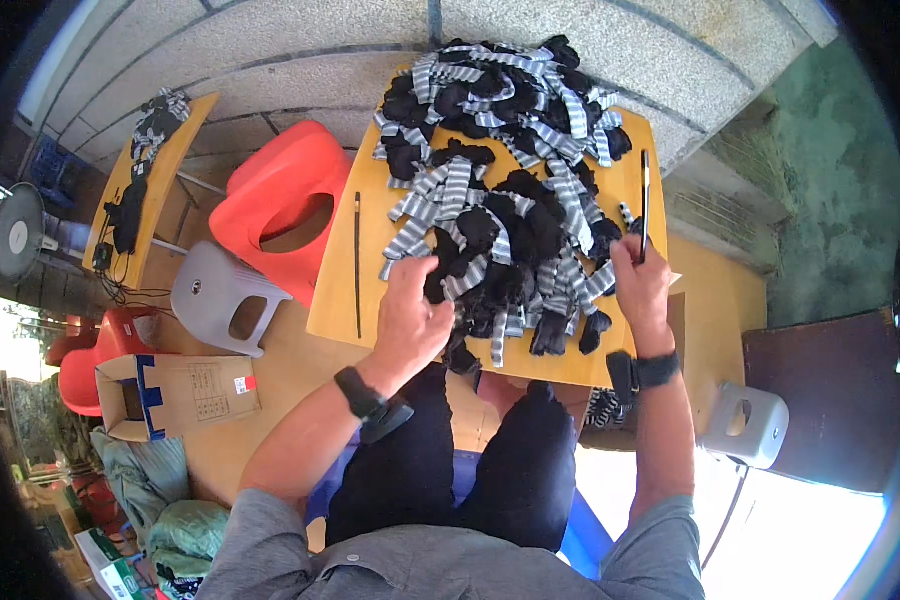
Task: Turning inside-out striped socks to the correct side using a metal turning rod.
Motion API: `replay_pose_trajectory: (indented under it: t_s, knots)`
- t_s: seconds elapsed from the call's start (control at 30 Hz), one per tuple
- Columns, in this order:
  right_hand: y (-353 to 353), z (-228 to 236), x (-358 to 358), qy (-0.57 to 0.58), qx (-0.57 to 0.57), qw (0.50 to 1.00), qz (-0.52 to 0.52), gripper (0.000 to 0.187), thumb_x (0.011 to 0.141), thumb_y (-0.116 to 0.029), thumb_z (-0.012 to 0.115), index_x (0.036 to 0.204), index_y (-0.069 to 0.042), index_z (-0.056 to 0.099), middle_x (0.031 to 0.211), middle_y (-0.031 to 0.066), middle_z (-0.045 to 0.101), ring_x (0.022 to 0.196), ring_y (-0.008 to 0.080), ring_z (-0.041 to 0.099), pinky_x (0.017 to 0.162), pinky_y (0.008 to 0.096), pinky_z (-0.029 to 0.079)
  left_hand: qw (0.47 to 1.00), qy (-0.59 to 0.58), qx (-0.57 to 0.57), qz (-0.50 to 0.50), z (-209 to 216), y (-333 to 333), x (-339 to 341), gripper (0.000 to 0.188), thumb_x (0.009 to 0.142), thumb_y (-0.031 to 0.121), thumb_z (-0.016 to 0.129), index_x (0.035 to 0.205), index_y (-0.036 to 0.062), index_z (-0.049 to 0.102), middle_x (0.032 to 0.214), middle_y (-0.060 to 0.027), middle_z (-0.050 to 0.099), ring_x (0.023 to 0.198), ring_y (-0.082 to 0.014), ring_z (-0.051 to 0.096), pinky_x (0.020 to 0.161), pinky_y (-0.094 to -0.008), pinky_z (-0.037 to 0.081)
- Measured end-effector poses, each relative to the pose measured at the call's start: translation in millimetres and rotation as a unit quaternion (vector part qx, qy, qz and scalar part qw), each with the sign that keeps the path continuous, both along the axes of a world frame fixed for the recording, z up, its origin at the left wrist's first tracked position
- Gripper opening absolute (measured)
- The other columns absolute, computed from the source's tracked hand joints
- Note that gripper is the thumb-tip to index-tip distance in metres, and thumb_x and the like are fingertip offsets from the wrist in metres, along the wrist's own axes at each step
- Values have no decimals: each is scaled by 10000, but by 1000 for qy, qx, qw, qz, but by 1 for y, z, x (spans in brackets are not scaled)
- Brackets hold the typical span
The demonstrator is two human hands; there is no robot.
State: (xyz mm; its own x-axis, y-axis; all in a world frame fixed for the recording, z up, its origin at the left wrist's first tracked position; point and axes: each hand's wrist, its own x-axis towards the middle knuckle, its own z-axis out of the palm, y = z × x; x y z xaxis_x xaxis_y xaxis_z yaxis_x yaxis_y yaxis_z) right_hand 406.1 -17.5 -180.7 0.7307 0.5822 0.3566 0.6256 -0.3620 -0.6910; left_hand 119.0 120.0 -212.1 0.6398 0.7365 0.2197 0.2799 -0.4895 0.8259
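Observation:
A large pile of black and grey-white striped knit pieces, which look like socks (510, 235), covers much of the yellow table (330, 315). At the pile's near left edge is my left hand (410, 312), its fingers curled beside black cloth. Whatever those fingers hold is hidden by the hand. My right hand (646, 285) is closed around a thin black stick (645, 190) at the table's right side, and the stick points away from me. A second thin dark stick (357, 265) lies flat along the left side of the table.
Left of the table stand a red plastic chair (270, 200) and a grey stool (220, 300). An open cardboard box (205, 390) sits nearer on the floor. Farther left are a narrow table (185, 130) with more cloth and a fan (18, 235). Another grey stool (750, 425) is at right.

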Motion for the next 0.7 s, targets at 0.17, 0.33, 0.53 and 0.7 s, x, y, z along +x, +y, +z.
replay_pose_trajectory:
  t_s: [0.17,0.33,0.53,0.7]
  knots:
    - [-64,-6,-48,68,-61,993,76,130,835,-108,663,853,19,642,665,158,626,567,242,605,554,347,466,998,26,25,-45,-3,-47,-22,581,720,90,745,1217,0,457,1027,-184,545,935,-342,570,779,-430,477]
    - [-91,-21,-51,64,-85,994,19,254,815,-175,711,928,35,624,744,127,633,638,207,594,596,330,478,998,53,-3,-37,-28,-58,-14,647,684,2,752,1237,-24,419,1031,-222,532,970,-406,549,813,-454,467]
    - [-83,-40,-55,143,-168,975,19,323,793,-225,735,951,32,620,739,102,633,663,201,606,642,343,498,998,33,50,12,-51,-29,40,519,674,-12,714,1129,-33,464,991,-245,526,963,-447,523,832,-497,446]
    - [-94,-51,-52,129,-80,988,12,182,820,-133,678,910,21,644,674,67,610,640,134,583,600,308,472,996,61,65,-25,-43,-24,48,541,679,43,722,1143,-38,457,1046,-244,506,976,-434,528,827,-484,461]
